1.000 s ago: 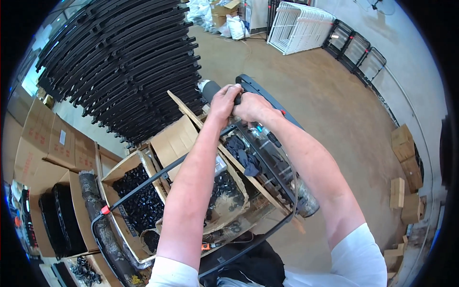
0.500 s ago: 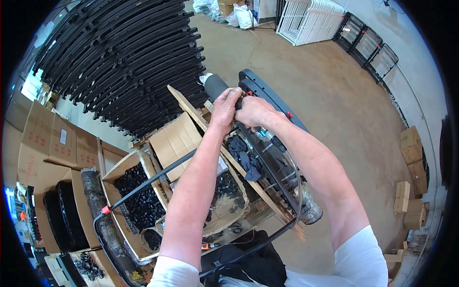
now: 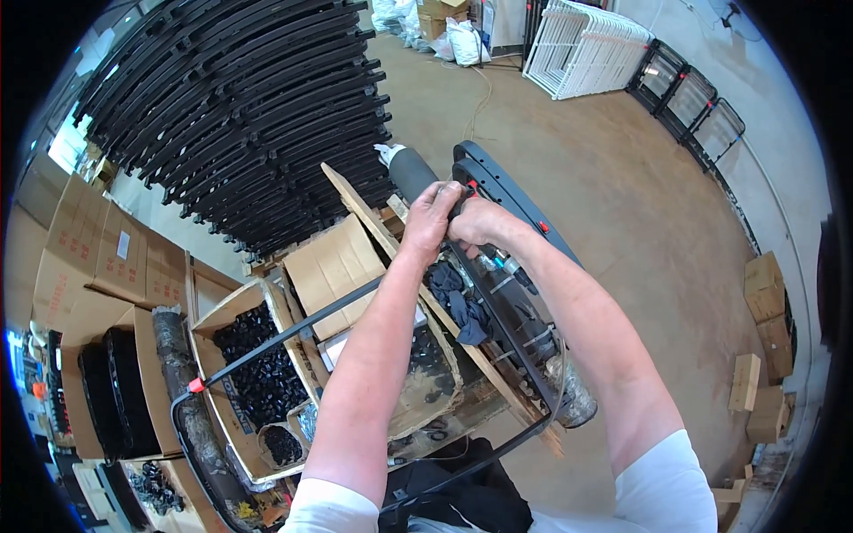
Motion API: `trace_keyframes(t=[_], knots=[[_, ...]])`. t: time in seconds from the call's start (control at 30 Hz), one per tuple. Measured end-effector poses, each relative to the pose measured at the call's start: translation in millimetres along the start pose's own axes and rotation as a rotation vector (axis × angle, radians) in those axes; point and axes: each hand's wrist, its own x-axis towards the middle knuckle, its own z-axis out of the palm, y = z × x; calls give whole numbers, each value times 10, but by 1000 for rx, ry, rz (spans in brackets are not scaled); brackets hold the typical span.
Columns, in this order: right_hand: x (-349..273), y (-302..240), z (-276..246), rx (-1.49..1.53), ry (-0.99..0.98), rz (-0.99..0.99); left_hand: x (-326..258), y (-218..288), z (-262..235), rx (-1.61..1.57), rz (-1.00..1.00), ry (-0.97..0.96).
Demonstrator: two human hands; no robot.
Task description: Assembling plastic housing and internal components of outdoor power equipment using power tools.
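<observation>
Both arms reach forward, and the hands meet at the far corner of a black tubular frame point(image 3: 306, 330) lying across the boxes. My left hand point(image 3: 430, 218) is closed round the frame at that corner, its thumb and fingers pressed together. Right beside it, my right hand point(image 3: 484, 222) is curled into a fist against the same spot; whatever its fingers grip is hidden. A flat black rail point(image 3: 515, 197) with red clips stands just beyond the right hand. Behind the left hand is a dark grey padded roller point(image 3: 411, 171). A cordless-looking tool with a blue collar point(image 3: 508, 265) hangs below the right wrist.
An open carton of small black plastic parts point(image 3: 259, 362) is at the left. A wooden plank point(image 3: 378, 224) and dark cloth point(image 3: 462, 306) lie under the frame. Stacked black rails point(image 3: 240, 115) rise at the far left. White frames point(image 3: 582, 51) lean at the far right.
The view has shifted slightly, so the scene sits a little lower and to the right. Both hands stay together at the frame's corner, with the right fist slightly turned.
</observation>
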Motion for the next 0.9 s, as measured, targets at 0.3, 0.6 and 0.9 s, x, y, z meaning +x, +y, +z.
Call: trace_keyframes(t=[0.3,0.6,0.9], knots=[[56,-123,30,78,25,-120,49,118,-74,221,-11,119],[-925,-512,207,536,138,-110,-1029,175,-671,209,42,409],[-2079,-1270,2472,-422,79,-731,-3367,848,-2134,-170,-466,367]])
